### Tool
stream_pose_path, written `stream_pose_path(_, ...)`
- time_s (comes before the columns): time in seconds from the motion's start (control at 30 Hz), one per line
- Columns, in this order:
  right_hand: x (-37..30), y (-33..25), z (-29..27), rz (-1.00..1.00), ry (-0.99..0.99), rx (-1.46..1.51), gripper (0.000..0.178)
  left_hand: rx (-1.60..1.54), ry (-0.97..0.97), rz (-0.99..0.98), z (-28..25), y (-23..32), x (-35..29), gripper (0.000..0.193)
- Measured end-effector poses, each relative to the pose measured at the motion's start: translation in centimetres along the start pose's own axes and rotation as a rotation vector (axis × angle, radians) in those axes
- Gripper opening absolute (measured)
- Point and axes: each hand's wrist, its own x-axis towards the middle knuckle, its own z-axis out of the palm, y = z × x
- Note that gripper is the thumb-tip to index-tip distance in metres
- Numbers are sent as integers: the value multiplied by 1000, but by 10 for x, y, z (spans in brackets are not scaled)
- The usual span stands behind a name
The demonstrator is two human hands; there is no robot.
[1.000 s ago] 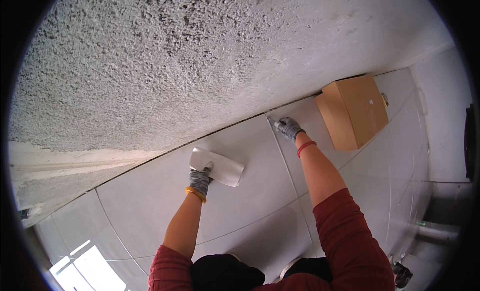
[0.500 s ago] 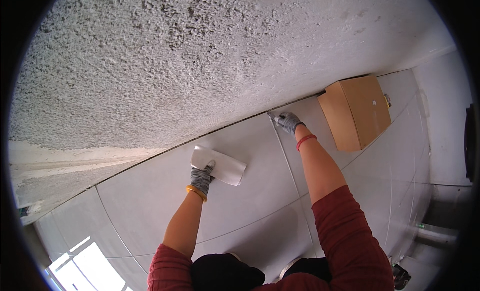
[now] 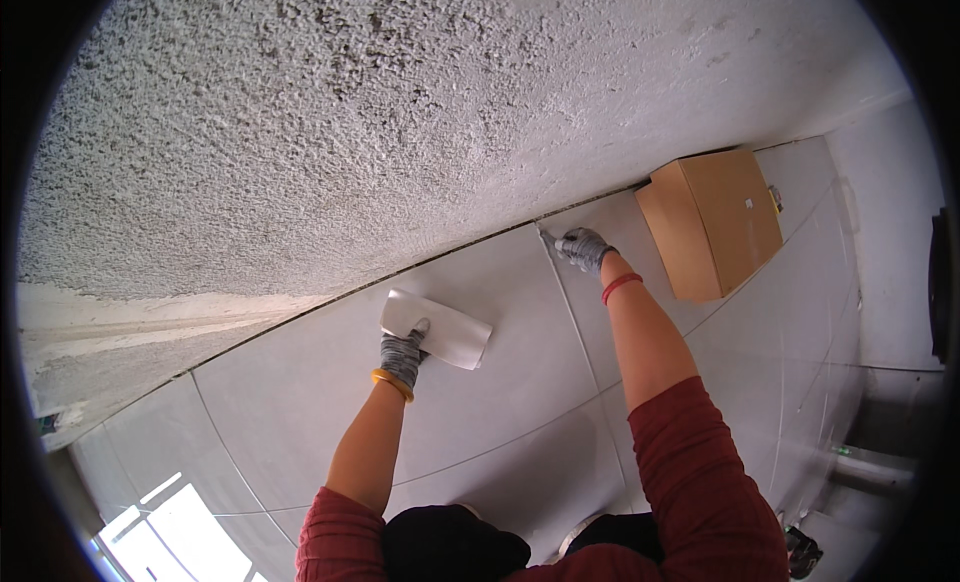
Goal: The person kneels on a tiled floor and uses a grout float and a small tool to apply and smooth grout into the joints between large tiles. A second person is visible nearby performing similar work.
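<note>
In my left hand [image 3: 403, 350], gloved in grey knit, is a folded whitish sheet [image 3: 445, 332]. The thumb lies on top and the fingers are tucked beneath; whether it is paper or cloth I cannot tell. My right hand [image 3: 583, 248], in a matching glove, is closed just right of a pale tile joint [image 3: 566, 297], close to the wall. Something small and thin seems to stick out of its fingers toward the joint, too small to name. Large grey floor tiles [image 3: 480, 272] lie under both hands.
A brown cardboard box [image 3: 712, 227] stands by the wall, right of my right hand. The rough plaster wall [image 3: 300, 132] rises along the far side, with a dark gap at its foot. Window light [image 3: 185, 537] reflects off the tiles at lower left.
My right hand has drawn slightly right and toward me, away from the wall end of the joint. My left hand and the folded sheet have stayed in place.
</note>
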Motion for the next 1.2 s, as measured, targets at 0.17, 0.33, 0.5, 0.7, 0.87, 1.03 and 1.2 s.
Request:
stream_pose_path(0.17, 3, 0, 3, -18, 32, -134, 28, -29, -23, -4, -1, -1, 3, 51)
stream_pose_path(0.33, 13, 4, 7, -66, 53, -9, 29, -22, -26, -13, -3, -3, 7, 52)
stream_pose_path(0.5, 25, 10, 10, -47, 85, -32, 30, -12, -17, -13, -4, -3, 6, 53)
stream_pose_path(0.7, 32, 6, 13, -27, 57, 90, 20, -42, -25, -17, -2, 1, 0, 54)
stream_pose_path(0.87, 30, -4, 11, 34, 28, -20, 19, -58, -38, -31, 0, 4, -1, 55)
stream_pose_path(1.03, 34, 4, 9, 26, 57, -73, 33, -50, -31, -22, -3, 0, 3, 55)
stream_pose_path(1.2, 63, 15, 15, 3, 123, -212, 40, -43, -40, -18, -4, -2, 6, 54)
